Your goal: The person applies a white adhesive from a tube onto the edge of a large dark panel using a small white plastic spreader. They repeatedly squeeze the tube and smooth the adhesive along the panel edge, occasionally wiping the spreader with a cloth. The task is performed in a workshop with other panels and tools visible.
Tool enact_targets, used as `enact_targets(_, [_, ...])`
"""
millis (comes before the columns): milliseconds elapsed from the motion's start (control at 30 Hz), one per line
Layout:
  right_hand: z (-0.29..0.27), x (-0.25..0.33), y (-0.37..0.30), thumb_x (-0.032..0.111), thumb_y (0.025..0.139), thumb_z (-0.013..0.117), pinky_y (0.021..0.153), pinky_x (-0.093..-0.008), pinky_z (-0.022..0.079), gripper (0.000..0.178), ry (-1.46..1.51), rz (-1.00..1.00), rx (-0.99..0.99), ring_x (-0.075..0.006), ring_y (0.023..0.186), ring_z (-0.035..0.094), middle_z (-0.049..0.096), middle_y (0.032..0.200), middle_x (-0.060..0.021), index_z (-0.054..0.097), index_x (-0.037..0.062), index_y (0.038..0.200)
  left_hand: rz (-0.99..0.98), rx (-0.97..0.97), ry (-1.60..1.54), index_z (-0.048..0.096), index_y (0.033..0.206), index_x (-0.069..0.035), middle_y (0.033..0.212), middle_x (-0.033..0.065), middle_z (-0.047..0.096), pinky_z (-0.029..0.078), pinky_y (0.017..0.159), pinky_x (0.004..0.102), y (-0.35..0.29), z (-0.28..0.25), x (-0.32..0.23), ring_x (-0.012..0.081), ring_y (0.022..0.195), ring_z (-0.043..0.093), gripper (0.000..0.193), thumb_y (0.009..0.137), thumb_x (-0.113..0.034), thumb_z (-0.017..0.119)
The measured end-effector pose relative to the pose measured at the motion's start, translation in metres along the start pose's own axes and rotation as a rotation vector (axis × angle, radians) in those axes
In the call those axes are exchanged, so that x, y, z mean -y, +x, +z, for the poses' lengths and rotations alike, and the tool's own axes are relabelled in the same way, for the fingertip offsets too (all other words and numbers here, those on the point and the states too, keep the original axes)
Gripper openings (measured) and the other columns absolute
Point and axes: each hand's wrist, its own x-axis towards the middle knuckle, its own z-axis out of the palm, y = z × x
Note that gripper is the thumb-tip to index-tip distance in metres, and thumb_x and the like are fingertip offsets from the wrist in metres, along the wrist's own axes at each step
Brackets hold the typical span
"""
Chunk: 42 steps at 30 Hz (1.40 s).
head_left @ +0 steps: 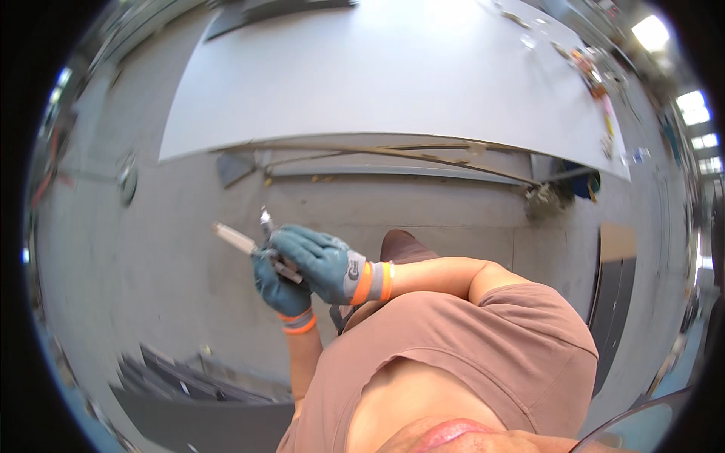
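Note:
My left hand [281, 288], in a blue-green coated glove with an orange-trimmed cuff, is closed around a pale, narrow, flat strip [237, 239]. One end of the strip sticks out to the upper left. My right hand [317, 260], gloved alike, lies over the left one with its fingers bent around a small grey tool with a shiny tip [266, 218]. The tool points away from me, and the fingers hide most of its body, so its exact kind is unclear. Both hands are held together in front of me, above the floor.
A large table with a pale flat top [377, 83] stands ahead, its metal frame [393, 153] showing below. Small items [593, 79] lie along its right end. Dark panels [189, 396] are stacked at the lower left, and more panels [613, 291] stand at the right.

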Motion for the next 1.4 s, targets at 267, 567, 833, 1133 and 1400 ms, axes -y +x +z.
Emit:
enact_targets(267, [0.032, 0.071, -0.099, -0.006, 0.08, 0.063, 0.095, -0.045, 0.056, 0.059, 0.016, 0.105, -0.13, -0.0427, 0.11, 0.067, 0.064, 0.129, -0.0241, 0.055, -0.0038, 0.139, 0.11, 0.143, -0.016, 0.06, 0.093, -0.004, 0.103, 0.0089, 0.065, 0.054, 0.085, 0.0361, -0.072, -0.051, -0.033, 0.022, 0.097, 0.064, 0.034, 0.11, -0.031, 0.049])
enact_targets(567, [0.025, 0.114, -0.083, 0.028, 0.104, 0.06, 0.105, -0.0351, 0.05, 0.046, 0.739, 0.701, -0.18, -0.0172, 0.119, 0.063, 0.069, 0.129, -0.0124, 0.059, -0.0012, 0.139, 0.118, 0.307, 0.125, 0.065, 0.096, 0.0, 0.094, 0.0049, 0.066, 0.049, 0.08, 0.0285, -0.099, -0.009, -0.066, 0.0128, 0.085, 0.06, 0.032, 0.11, -0.027, 0.052])
enact_targets(833, [0.027, 0.144, -0.074, 0.022, 0.105, 0.063, 0.097, -0.0303, 0.053, 0.035, 0.588, 0.743, -0.275, -0.01, 0.106, 0.064, 0.073, 0.116, -0.0045, 0.067, -0.0032, 0.129, 0.096, 0.419, 0.142, 0.065, 0.107, 0.004, 0.115, 0.0126, 0.068, 0.052, 0.096, 0.0369, -0.113, 0.008, -0.09, 0.0206, 0.106, 0.065, 0.032, 0.109, -0.024, 0.05])
enact_targets(1133, [0.089, 0.217, -0.066, 0.011, 0.101, 0.067, 0.088, -0.029, 0.056, 0.023, 0.601, 0.737, -0.422, -0.0124, 0.097, 0.067, 0.074, 0.108, -0.0092, 0.069, -0.0054, 0.118, -0.199, 0.47, -0.12, 0.066, 0.098, -0.001, 0.111, 0.0124, 0.069, 0.053, 0.093, 0.0321, -0.129, -0.058, -0.158, 0.0192, 0.103, 0.066, 0.036, 0.113, -0.025, 0.044])
enact_targets(1400, [0.016, 0.143, -0.061, 0.015, 0.103, 0.063, 0.082, -0.0266, 0.054, 0.024, 0.725, 0.823, -0.212, -0.0118, 0.093, 0.066, 0.072, 0.104, -0.0076, 0.069, -0.0036, 0.115, -0.239, 0.308, -0.278, 0.065, 0.096, -0.005, 0.11, 0.0107, 0.067, 0.052, 0.099, 0.0409, -0.125, -0.006, -0.105, 0.0233, 0.108, 0.064, 0.033, 0.112, -0.027, 0.046])
